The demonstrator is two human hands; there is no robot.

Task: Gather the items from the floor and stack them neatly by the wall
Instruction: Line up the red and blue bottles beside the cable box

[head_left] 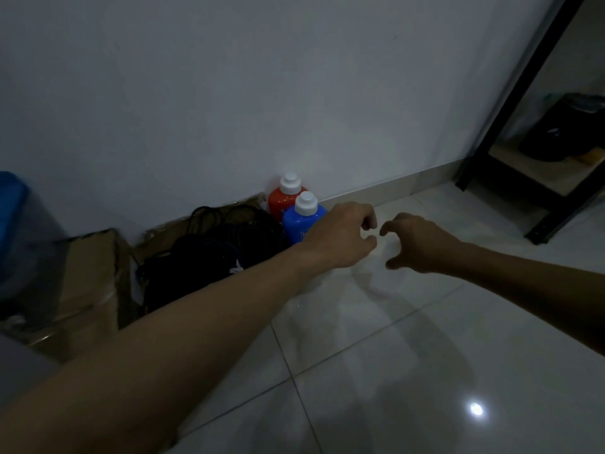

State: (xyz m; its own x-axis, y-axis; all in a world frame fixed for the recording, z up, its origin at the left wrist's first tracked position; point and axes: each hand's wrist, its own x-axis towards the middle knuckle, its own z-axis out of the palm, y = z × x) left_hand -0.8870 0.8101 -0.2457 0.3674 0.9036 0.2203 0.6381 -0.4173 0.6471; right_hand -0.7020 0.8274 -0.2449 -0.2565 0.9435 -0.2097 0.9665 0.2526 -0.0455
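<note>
Dim light over a glossy white tiled floor (376, 355) that meets a plain pale wall (229, 77), with a low skirting running along the join. Against that wall stand two bottles with white caps: the red bottle (284, 199) at the back, touching or nearly touching the wall, and the blue bottle (302, 222) just in front of it, both upright. To their left lies a dark bag (212, 257) with loose cords, resting on or against flattened cardboard (88, 273) that leans at the wall; a blue-lidded container (13, 204) shows at the far left edge, blurred. A black metal frame (510, 132) stands at the right. Left hand (347, 237) and right hand (415, 244) are both extended over bare tile beside the blue bottle, fingers curled loosely, thumbs and fingers apart, clamped on nothing; the left wrist partly covers the blue bottle's lower side. Judgement: gathering appears well advanced, since the visible floor carries no stray items and the goods sit grouped at the wall. Neatness is doubtful: the bag is slumped and the cardboard crooked. Whether further items remain elsewhere on the floor cannot be told from this view.
</note>
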